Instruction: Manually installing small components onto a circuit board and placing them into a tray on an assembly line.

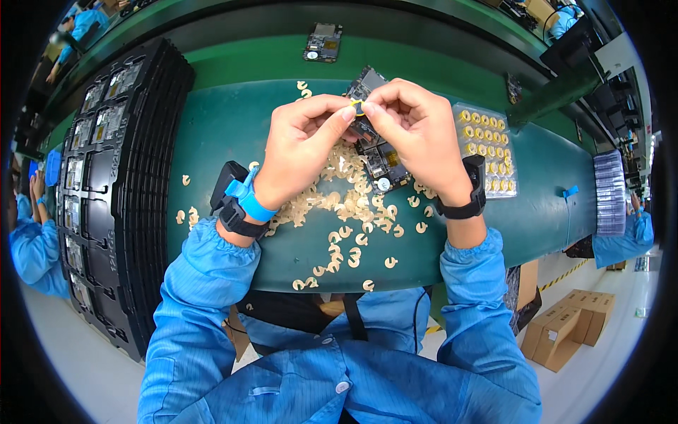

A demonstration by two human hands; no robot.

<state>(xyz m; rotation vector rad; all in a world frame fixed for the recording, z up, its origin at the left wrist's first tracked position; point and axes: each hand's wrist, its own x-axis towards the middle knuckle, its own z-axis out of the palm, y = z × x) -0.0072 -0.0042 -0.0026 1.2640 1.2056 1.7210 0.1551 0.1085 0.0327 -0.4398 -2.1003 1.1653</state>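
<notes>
My left hand (pixel 304 138) and my right hand (pixel 421 134) meet over the middle of the green bench. Between their thumbs and forefingers they pinch a small dark round disc with a yellow rim (pixel 358 107). Just under the fingers lies a dark circuit board (pixel 385 164), partly hidden, with a white round part at its near end. The top of another board section (pixel 367 79) shows beyond the fingertips. A heap of cream C-shaped pieces (pixel 325 205) spreads below my hands. To the right, a clear tray (pixel 510 180) carries rows of yellow-ringed round parts.
Tall stacked black trays (pixel 127 233) holding boards stand along the left. Another circuit board (pixel 323 42) lies on the far green ledge. Stacked clear trays (pixel 609 194) are at the far right; cardboard boxes (pixel 565 328) sit on the floor. Other people work at both sides.
</notes>
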